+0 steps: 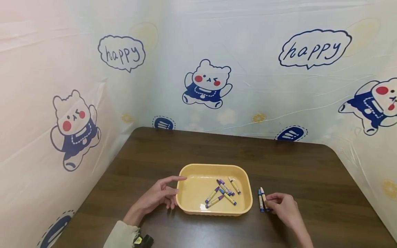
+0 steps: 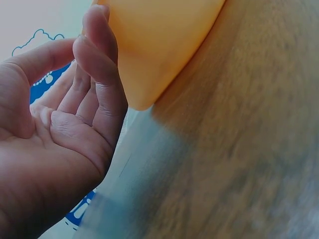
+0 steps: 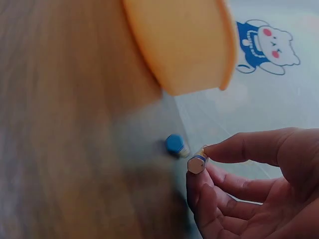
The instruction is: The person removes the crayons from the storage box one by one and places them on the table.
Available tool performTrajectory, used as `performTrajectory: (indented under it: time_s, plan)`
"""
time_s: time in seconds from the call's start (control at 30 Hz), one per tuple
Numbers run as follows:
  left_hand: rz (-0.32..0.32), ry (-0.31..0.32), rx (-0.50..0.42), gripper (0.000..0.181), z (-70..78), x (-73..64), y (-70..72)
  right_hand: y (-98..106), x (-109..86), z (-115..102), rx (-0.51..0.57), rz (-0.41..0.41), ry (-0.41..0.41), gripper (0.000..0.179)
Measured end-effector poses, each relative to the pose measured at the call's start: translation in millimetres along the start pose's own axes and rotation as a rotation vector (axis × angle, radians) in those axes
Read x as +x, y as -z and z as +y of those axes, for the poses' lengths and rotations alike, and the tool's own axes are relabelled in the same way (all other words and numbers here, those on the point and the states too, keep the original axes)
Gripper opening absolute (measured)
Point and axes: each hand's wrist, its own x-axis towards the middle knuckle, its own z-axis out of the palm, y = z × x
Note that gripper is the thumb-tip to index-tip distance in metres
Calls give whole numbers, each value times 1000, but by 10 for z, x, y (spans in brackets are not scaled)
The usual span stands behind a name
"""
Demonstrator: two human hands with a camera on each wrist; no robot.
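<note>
A yellow plastic tray [image 1: 214, 213] stands on the table with several crayons [image 1: 227, 197] lying loose in its right half. My left hand [image 1: 156, 196] is at the tray's left side, its index finger reaching over the rim and its thumb beside the outer wall. In the left wrist view its fingers [image 2: 97, 59] are loosely bent near the tray wall. To the right of the tray, my right hand [image 1: 283, 206] pinches a pale-tipped crayon [image 3: 196, 165] between thumb and fingers. A blue crayon [image 1: 261, 201] lies close alongside it on the table.
The dark wooden table [image 1: 235, 144] has rounded far corners. Pale curtains [image 1: 248, 89] printed with cartoon bears and "happy" bubbles enclose it at the back and sides. A dark band with a yellow mark [image 1: 143, 240] is at my left sleeve.
</note>
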Motion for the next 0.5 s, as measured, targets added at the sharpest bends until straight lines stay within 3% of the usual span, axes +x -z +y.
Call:
performTrajectory:
  time_s: [0.5]
  plan:
    - [8, -12, 5, 52, 34, -9, -20, -81, -38, 24, -55, 88, 4, 14]
